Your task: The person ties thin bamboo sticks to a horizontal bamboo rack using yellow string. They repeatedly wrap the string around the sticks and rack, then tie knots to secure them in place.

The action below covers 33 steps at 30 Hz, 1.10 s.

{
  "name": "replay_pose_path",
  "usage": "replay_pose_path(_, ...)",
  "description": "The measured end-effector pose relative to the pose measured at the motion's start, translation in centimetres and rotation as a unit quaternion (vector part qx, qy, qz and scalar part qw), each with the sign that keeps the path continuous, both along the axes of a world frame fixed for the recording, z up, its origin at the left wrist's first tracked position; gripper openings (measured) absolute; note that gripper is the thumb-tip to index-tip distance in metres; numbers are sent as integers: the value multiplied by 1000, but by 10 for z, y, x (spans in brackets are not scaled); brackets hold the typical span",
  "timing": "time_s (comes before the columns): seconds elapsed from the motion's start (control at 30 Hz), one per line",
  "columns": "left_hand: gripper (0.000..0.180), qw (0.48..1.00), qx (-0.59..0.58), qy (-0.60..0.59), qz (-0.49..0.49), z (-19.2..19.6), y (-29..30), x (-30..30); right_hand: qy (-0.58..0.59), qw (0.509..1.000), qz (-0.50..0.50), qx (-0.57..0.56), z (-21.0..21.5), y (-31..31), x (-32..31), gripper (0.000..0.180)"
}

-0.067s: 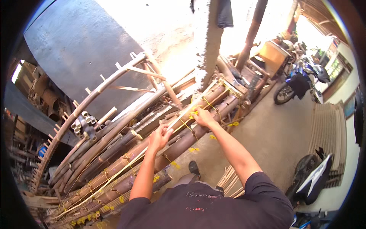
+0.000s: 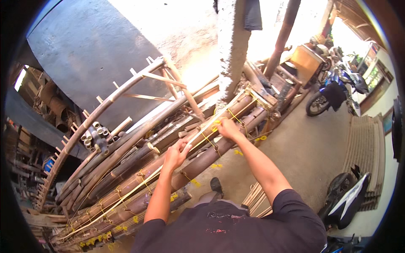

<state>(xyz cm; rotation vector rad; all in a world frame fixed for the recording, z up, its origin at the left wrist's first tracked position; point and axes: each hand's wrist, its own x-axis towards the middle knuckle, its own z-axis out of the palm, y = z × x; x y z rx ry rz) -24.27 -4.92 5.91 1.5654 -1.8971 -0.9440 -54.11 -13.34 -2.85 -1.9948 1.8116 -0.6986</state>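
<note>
Long brown bamboo poles lie side by side in front of me, tied at intervals with yellow string. A pale bamboo strip runs lengthwise along them. My left hand is closed at the strip, thumb and fingers pinched together on it. Farther along to the right, my right hand is closed on a bunch of yellow string beside the strip. Its fingertips are partly hidden behind the hand. Loose yellow string ends hang off the near pole.
A curved bamboo frame with pegs rises on the left above stacked dark poles. A rough post stands beyond my hands. Motorcycles are parked at the right, and thin sticks lie by my right side.
The whole scene has shifted slightly in the picture. Both hands keep nearly the same place and grip on the poles.
</note>
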Motion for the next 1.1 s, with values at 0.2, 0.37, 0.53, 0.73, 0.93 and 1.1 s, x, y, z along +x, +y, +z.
replay_pose_path(0.2, 29, 998, 32, 58, 8, 26, -3, 4, -790, 601, -68, 106, 53, -30, -34, 57)
replay_pose_path(0.37, 33, 999, 40, -20, 21, -24, -34, -24, -828, 559, -42, 4, 97, -2, -40, 48)
replay_pose_path(0.53, 33, 998, 47, -37, 34, -41, -48, -51, -484, 843, 133, -192, 115, 20, -28, 10)
replay_pose_path(0.73, 31, 989, 121, 64, -49, -30, -56, -88, -599, 799, -52, -15, 70, -13, -107, 19)
replay_pose_path(0.93, 23, 997, -56, -48, -27, -37, -86, -171, -406, 879, -81, 238, 53, -12, -164, 41)
replay_pose_path(1.1, 23, 994, -85, -67, 11, -64, -106, -208, -427, 853, -17, 298, 5, 30, -176, 41)
